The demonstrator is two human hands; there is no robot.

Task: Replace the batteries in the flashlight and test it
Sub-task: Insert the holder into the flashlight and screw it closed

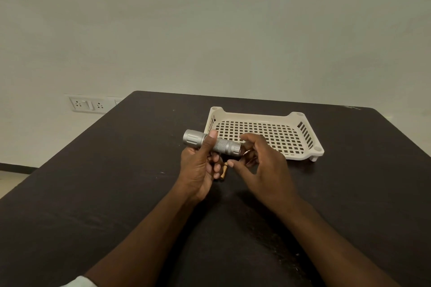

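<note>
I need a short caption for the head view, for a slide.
Left hand grips a silver flashlight above a dark table; right hand reaches for its tail end.

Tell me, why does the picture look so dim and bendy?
Head view: soft, dim light, no glare; the dark table swallows the shadows; the silver flashlight in the left hand stays sharp; the wide lens bows the table's edges.

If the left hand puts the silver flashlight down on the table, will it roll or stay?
The flashlight looks round, so on the flat table it would probably roll. Its wider, grooved head might slow it or curve its path. It looks like metal, so probably stiff.
</note>
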